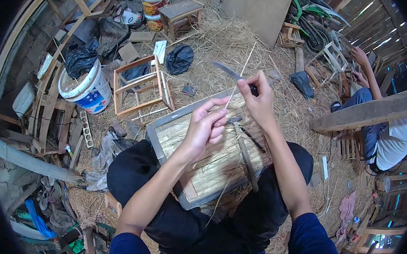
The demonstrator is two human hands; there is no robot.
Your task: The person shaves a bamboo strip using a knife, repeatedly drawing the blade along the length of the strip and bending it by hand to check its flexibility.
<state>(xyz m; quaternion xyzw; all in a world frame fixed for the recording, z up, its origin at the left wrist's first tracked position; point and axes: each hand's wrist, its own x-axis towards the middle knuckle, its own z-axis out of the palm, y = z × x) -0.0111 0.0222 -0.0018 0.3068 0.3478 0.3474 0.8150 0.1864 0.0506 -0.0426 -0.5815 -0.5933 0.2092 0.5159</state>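
My left hand pinches a thin pale strip, like split cane or bamboo, which slants up past my right hand. My right hand grips a knife by its dark handle. Its curved blade points up and left, and the strip passes close to the blade's base; whether they touch I cannot tell. Below both hands, a grey-framed panel with a pale slatted face rests across my lap. On it lie a long wooden-handled tool, dark-handled metal tool and loose thin strips.
To the left stand a small wooden frame and a white bucket. A stool and paint cans are farther off. At right, another person sits behind a thick beam. Straw and shavings cover the floor.
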